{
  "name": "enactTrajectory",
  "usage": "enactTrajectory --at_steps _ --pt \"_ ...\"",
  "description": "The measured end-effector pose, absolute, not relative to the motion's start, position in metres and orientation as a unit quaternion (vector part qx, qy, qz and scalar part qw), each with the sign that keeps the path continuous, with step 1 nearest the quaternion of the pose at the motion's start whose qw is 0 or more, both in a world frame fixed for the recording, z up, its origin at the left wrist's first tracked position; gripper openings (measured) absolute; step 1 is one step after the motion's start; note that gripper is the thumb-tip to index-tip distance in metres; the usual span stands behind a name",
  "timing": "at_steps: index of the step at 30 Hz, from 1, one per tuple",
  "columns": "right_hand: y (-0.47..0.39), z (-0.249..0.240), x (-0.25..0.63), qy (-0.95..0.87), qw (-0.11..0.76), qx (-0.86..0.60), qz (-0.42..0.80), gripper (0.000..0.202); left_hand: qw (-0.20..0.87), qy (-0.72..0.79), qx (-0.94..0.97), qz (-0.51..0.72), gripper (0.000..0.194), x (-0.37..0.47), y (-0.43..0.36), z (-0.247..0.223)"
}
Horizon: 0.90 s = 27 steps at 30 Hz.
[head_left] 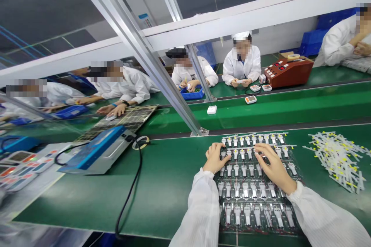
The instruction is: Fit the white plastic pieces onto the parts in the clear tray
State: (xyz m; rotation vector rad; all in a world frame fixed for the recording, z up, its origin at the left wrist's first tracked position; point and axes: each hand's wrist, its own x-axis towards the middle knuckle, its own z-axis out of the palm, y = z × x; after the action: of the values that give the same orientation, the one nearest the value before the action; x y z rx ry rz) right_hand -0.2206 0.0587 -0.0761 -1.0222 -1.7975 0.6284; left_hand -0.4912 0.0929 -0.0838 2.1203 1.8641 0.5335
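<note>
A clear plastic tray (246, 198) holds rows of small white-and-black parts on the green bench before me. Across its second row from the back runs a thin white strip (290, 147). My left hand (214, 158) is at the tray's left edge, fingers curled at the strip's left end, thumb over the row. My right hand (274, 166) reaches over the tray's right side, index finger and thumb bent down onto the strip near its middle. Another strip lies along the back row. The exact contact under my fingertips is partly hidden.
Right of the tray lies a loose pile of white strips with yellow bits (336, 158). A blue-and-grey device (100, 152) with a black cable stands left. Behind a metal post (162, 77), a green conveyor (278, 102) carries white devices. Several co-workers sit opposite, near a red-brown box (286, 72).
</note>
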Motion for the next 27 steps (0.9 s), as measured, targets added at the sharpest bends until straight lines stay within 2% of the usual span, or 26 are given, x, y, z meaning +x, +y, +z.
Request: enactTrajectory --at_steps 9,17,23,27 --pt "0.060 -0.077 -0.220 -0.736 0.478 -0.410 0.248 0.025 0.062 0.660 0.740 0.114 0.023 -0.505 0.087 -0.067" --pt "0.061 -0.076 -0.220 -0.747 0.486 -0.401 0.210 0.020 0.033 0.696 0.716 0.053 0.026 -0.498 0.078 -0.065" --pt "0.066 -0.066 -0.199 -0.809 0.461 -0.361 0.061 0.028 0.029 0.687 0.725 0.041 0.023 -0.496 0.080 -0.070" --pt "0.078 -0.067 -0.150 -0.715 0.510 -0.471 -0.076 0.022 0.046 0.675 0.734 0.056 0.023 -0.496 0.083 -0.071"
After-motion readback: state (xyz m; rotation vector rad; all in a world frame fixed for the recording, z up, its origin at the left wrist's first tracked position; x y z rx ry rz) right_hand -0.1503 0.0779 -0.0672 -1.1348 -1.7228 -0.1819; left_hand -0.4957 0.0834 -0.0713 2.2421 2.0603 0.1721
